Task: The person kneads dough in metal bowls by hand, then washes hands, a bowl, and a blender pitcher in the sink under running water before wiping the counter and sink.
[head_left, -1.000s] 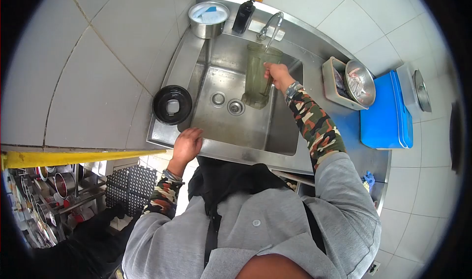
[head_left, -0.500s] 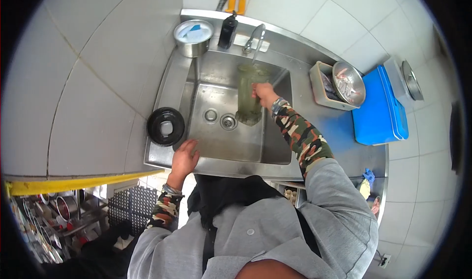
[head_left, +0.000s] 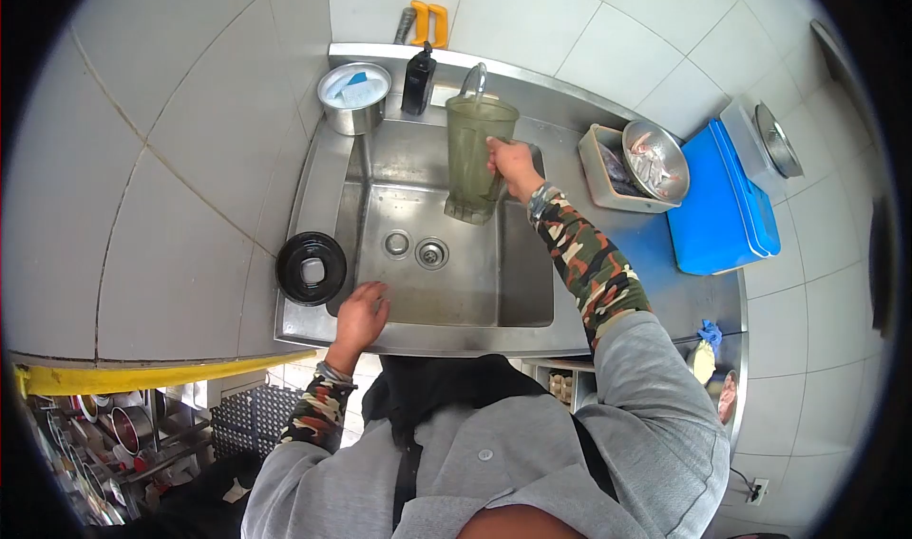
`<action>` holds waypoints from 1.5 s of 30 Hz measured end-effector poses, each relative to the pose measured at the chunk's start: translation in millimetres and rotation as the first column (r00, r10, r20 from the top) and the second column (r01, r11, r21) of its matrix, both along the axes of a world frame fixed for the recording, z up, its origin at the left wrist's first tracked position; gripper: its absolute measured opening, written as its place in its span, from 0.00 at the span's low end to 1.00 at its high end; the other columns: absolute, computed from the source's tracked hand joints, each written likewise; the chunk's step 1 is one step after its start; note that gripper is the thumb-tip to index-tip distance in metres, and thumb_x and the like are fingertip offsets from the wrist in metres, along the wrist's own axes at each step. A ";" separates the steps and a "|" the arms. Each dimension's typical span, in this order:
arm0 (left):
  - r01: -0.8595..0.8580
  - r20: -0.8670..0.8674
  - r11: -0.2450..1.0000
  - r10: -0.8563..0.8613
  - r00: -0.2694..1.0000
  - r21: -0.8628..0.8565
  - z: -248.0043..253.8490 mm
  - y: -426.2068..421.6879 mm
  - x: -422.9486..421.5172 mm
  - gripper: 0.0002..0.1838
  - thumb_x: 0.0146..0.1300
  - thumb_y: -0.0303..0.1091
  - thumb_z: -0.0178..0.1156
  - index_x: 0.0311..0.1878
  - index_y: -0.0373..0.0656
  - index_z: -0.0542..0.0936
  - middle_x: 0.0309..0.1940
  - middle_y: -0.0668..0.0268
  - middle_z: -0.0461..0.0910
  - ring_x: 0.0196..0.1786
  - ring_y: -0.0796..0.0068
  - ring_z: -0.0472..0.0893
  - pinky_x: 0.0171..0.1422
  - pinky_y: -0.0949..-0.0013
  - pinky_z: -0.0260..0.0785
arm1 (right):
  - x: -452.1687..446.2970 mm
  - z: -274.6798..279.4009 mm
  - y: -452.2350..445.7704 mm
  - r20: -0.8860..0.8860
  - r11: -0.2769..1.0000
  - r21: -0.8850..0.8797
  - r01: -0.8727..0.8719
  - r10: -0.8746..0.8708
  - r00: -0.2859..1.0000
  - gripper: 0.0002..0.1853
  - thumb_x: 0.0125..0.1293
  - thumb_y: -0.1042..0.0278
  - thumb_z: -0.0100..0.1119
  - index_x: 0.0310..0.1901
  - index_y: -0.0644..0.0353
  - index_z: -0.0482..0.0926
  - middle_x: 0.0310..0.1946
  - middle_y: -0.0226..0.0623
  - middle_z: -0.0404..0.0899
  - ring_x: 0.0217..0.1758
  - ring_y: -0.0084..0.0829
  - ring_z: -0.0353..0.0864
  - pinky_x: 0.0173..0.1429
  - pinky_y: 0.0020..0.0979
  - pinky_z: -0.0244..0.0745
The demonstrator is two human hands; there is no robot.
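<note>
My right hand (head_left: 514,167) is closed round the handle of a greenish see-through blender jar (head_left: 472,150), held over the sink (head_left: 427,297). The jar's mouth is up at the curved metal faucet (head_left: 475,79); whether water runs into it I cannot make out. On the sink's front-left rim rests my left hand (head_left: 362,315), fingers stretched out and holding nothing. Just beyond that hand, a round black bowl-like piece (head_left: 311,268) with a pale square centre sits on the rim. Two round drain fittings, one a strainer (head_left: 432,253), show in the basin floor.
At the back left stand a metal pot (head_left: 354,102) and a black pump bottle (head_left: 418,81). On the right counter are a plastic tub (head_left: 597,173), a metal bowl of fish (head_left: 655,164) and a blue cooler (head_left: 720,202). Tiled wall closes the left side.
The jar has come up and nearer the faucet, its blurred outline now sharp. My left hand stays near the front rim. The camera view has shifted slightly.
</note>
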State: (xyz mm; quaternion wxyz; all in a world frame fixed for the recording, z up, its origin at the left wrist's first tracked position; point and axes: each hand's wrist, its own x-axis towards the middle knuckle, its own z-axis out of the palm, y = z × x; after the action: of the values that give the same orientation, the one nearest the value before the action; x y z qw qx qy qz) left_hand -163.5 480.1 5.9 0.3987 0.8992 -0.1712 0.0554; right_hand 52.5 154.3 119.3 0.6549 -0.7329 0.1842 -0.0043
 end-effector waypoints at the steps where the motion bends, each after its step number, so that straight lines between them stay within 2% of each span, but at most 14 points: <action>1: -0.005 0.002 1.000 0.005 1.000 0.003 3.2 -4.0 -0.6 0.15 0.57 0.30 0.60 0.49 0.40 0.80 0.49 0.54 0.80 0.51 0.53 0.80 0.55 0.58 0.74 | -8.8 -2.9 4.4 0.065 0.997 -0.063 0.049 -0.045 0.997 0.16 0.63 0.59 0.63 0.36 0.69 0.79 0.27 0.34 0.78 0.26 0.26 0.76 0.32 0.31 0.71; 3: 0.023 0.033 0.998 -0.021 0.999 -0.057 16.8 -12.0 0.2 0.15 0.57 0.30 0.60 0.49 0.41 0.80 0.49 0.54 0.80 0.48 0.53 0.82 0.53 0.57 0.75 | -16.7 -11.0 8.8 0.139 0.989 -0.122 0.089 -0.072 0.988 0.20 0.62 0.57 0.64 0.40 0.72 0.79 0.28 0.35 0.80 0.27 0.27 0.76 0.33 0.31 0.71; 6: -0.016 0.018 0.994 0.018 1.000 -0.112 14.3 -11.7 -3.5 0.15 0.57 0.29 0.60 0.48 0.40 0.80 0.49 0.55 0.81 0.44 0.55 0.82 0.51 0.58 0.75 | -7.7 -19.7 1.1 0.138 0.813 -0.576 -0.088 0.202 0.970 0.25 0.60 0.53 0.66 0.40 0.74 0.79 0.26 0.38 0.80 0.26 0.27 0.76 0.32 0.33 0.71; 10: -0.052 -0.042 0.995 0.048 0.998 -0.091 6.0 -2.8 -9.5 0.15 0.56 0.29 0.61 0.48 0.40 0.81 0.48 0.55 0.81 0.44 0.56 0.83 0.51 0.59 0.75 | 3.4 -35.0 -12.6 0.170 0.932 -0.319 0.172 -0.123 0.978 0.26 0.58 0.50 0.67 0.32 0.74 0.79 0.26 0.47 0.81 0.30 0.34 0.81 0.38 0.35 0.75; 13: -0.057 0.019 0.992 0.059 0.998 -0.109 7.4 -1.7 -6.6 0.15 0.56 0.29 0.61 0.48 0.40 0.81 0.48 0.55 0.81 0.43 0.57 0.83 0.51 0.60 0.75 | -3.9 -69.6 8.2 0.230 0.758 -0.626 0.185 -0.047 0.972 0.27 0.57 0.48 0.68 0.32 0.74 0.79 0.26 0.52 0.81 0.33 0.43 0.83 0.41 0.38 0.76; 14: -0.054 0.024 0.993 0.057 0.998 -0.108 8.8 -2.0 -3.4 0.15 0.56 0.29 0.61 0.48 0.40 0.81 0.48 0.55 0.81 0.43 0.57 0.83 0.51 0.60 0.75 | -15.6 -40.7 19.3 0.153 0.732 -0.681 0.037 0.092 0.984 0.29 0.56 0.46 0.68 0.33 0.73 0.80 0.26 0.55 0.81 0.35 0.48 0.83 0.43 0.41 0.75; 21: 0.020 -0.038 0.988 -0.026 0.999 -0.156 9.2 -19.8 15.3 0.15 0.55 0.25 0.62 0.48 0.39 0.80 0.45 0.55 0.81 0.43 0.59 0.83 0.52 0.62 0.74 | -24.2 -17.2 19.0 0.329 0.863 -0.456 0.216 -0.062 0.942 0.29 0.58 0.45 0.67 0.35 0.73 0.80 0.28 0.56 0.82 0.36 0.49 0.84 0.44 0.42 0.75; 26: 0.103 -0.040 0.978 -0.112 0.993 -0.180 -9.6 -31.3 33.3 0.14 0.56 0.26 0.62 0.47 0.39 0.80 0.46 0.55 0.81 0.42 0.59 0.83 0.51 0.61 0.75 | -51.5 27.5 -34.7 0.310 0.914 -0.299 0.274 -0.179 0.934 0.24 0.61 0.49 0.67 0.34 0.68 0.76 0.17 0.31 0.71 0.16 0.23 0.71 0.20 0.29 0.66; 33: 0.069 -0.192 0.975 -0.111 0.975 -0.212 -31.6 -53.4 48.3 0.16 0.55 0.29 0.62 0.48 0.40 0.80 0.49 0.54 0.80 0.46 0.57 0.82 0.55 0.59 0.73 | -32.8 124.0 -129.7 0.020 0.853 -0.512 0.098 -0.102 0.995 0.23 0.65 0.52 0.62 0.27 0.67 0.72 0.13 0.30 0.65 0.10 0.25 0.63 0.15 0.31 0.59; 35: 0.125 -0.174 0.960 -0.172 0.970 -0.251 -38.0 -83.5 49.4 0.18 0.55 0.32 0.63 0.50 0.40 0.79 0.50 0.53 0.80 0.52 0.54 0.79 0.60 0.58 0.70 | 0.9 121.4 -147.9 -0.092 0.838 -0.545 -0.010 -0.048 0.995 0.24 0.66 0.52 0.60 0.24 0.66 0.70 0.12 0.31 0.64 0.09 0.27 0.62 0.15 0.32 0.59; 37: 0.297 -0.159 0.916 -0.346 0.925 -0.268 -24.5 -122.2 47.7 0.22 0.54 0.35 0.65 0.53 0.41 0.78 0.53 0.52 0.78 0.59 0.52 0.75 0.66 0.57 0.65 | 34.9 110.9 -166.2 -0.282 0.634 -0.763 -0.128 -0.148 0.948 0.25 0.66 0.52 0.58 0.21 0.66 0.69 0.12 0.35 0.65 0.09 0.32 0.64 0.15 0.35 0.61; 38: 0.402 -0.155 0.877 -0.449 0.880 -0.263 -18.8 -146.3 46.3 0.25 0.53 0.37 0.66 0.56 0.42 0.77 0.56 0.51 0.76 0.62 0.52 0.73 0.67 0.56 0.64 | 63.3 86.8 -214.9 -0.295 0.676 -0.700 -0.231 0.021 0.955 0.24 0.66 0.54 0.57 0.22 0.69 0.71 0.12 0.37 0.66 0.10 0.35 0.67 0.16 0.37 0.63; 41: 0.687 -0.155 0.686 -0.726 0.670 -0.239 -11.7 -223.9 33.5 0.35 0.55 0.42 0.66 0.66 0.45 0.70 0.68 0.50 0.64 0.70 0.50 0.64 0.74 0.54 0.56 | 83.7 94.5 -220.4 -0.347 0.552 -0.802 -0.227 -0.122 0.930 0.21 0.67 0.56 0.59 0.26 0.68 0.73 0.12 0.30 0.59 0.10 0.27 0.57 0.14 0.35 0.56; 45: 0.874 -0.032 0.482 -0.876 0.481 -0.059 -21.7 -328.3 4.0 0.39 0.53 0.48 0.66 0.69 0.46 0.67 0.70 0.45 0.59 0.74 0.43 0.55 0.76 0.46 0.48 | 75.4 111.2 -264.4 -0.399 0.550 -0.794 -0.259 -0.150 0.904 0.21 0.66 0.56 0.56 0.28 0.71 0.77 0.11 0.34 0.64 0.10 0.32 0.64 0.15 0.35 0.61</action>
State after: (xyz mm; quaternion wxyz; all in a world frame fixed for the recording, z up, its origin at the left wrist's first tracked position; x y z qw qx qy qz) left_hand -159.5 151.9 -15.8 0.3917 0.6814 -0.5921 -0.1780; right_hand 128.0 -110.1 230.5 0.1721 -0.9422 0.2735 0.0884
